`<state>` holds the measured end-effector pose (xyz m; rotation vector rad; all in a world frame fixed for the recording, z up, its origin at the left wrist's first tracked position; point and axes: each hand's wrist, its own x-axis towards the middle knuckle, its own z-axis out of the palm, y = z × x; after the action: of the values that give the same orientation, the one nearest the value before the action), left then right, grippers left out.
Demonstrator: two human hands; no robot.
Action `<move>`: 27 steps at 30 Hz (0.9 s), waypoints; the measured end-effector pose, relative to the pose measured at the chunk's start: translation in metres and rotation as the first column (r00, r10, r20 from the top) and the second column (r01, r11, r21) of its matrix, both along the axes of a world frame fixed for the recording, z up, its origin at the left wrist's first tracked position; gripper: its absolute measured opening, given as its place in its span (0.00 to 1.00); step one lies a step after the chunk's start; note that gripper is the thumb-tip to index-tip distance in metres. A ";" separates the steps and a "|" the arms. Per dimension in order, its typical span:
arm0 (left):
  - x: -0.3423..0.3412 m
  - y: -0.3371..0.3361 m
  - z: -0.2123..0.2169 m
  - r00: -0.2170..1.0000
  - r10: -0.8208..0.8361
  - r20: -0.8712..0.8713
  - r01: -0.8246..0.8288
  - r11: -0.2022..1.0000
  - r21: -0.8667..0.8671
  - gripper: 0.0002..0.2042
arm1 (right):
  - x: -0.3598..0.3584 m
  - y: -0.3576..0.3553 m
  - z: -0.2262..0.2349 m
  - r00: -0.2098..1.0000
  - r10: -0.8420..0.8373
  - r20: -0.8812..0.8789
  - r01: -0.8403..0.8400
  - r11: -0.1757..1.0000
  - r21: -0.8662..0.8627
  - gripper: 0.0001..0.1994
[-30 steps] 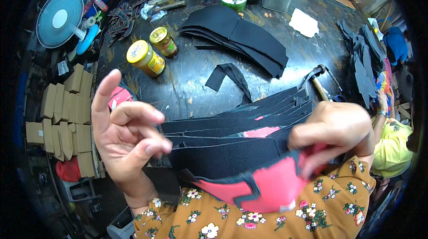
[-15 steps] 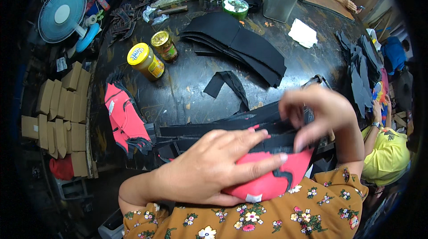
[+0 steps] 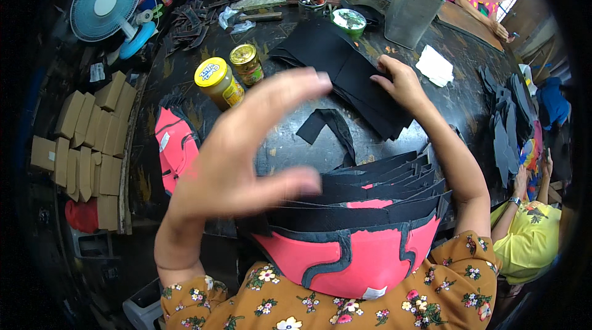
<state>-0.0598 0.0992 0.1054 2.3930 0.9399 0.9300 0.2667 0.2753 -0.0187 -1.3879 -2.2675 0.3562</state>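
Note:
My left hand (image 3: 253, 139) is raised and blurred above the near left of the table, fingers and thumb spread with nothing between them. Farther off, my right hand (image 3: 401, 80) touches the right edge of a stack of black sheets (image 3: 336, 62), its thumb and fingers apart. Against my lap and the table's near edge stand layered pink pieces with black trim (image 3: 357, 259), their black backs (image 3: 382, 185) fanned out behind the front one. A similar pink bundle (image 3: 176, 145) lies at left, partly hidden by my left hand. A bent black strip (image 3: 327, 126) lies between the stacks.
Two jars (image 3: 219, 80) stand left of the black stack. Beyond it are a tool cup (image 3: 311, 6), a green tub (image 3: 349, 22) and a metal can (image 3: 413, 9). A white cloth (image 3: 435, 65) lies at right. People sit around the table; a fan (image 3: 105, 3) stands left.
My left hand has lifted off the pink piece. My right hand has moved away to the black stack. The pink front piece and the fanned layers behind it are now uncovered.

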 end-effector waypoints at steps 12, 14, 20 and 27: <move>-0.026 0.017 0.058 0.996 0.090 -0.022 -0.082 0.967 0.240 0.15 | 0.028 -0.165 0.189 0.782 0.371 -0.501 -0.155 0.894 0.420 0.04; -0.041 0.004 0.081 0.948 -0.296 -0.116 0.287 0.954 -0.088 0.14 | 0.042 -0.172 0.183 0.570 0.569 -0.593 -0.449 0.820 0.355 0.05; -0.044 -0.040 0.043 0.829 -0.545 0.125 0.553 0.767 -0.327 0.14 | 0.051 -0.186 0.164 0.317 0.788 -0.528 -0.917 0.396 0.040 0.11; -0.046 -0.048 -0.046 0.997 -0.038 0.067 0.071 0.797 -0.600 0.20 | 0.037 -0.188 0.091 0.786 0.541 -0.301 -0.600 0.784 -0.158 0.19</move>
<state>-0.1060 0.0508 0.0590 1.8265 0.9625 0.5485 0.3037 0.0868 0.0723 -0.6503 -2.4489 0.9807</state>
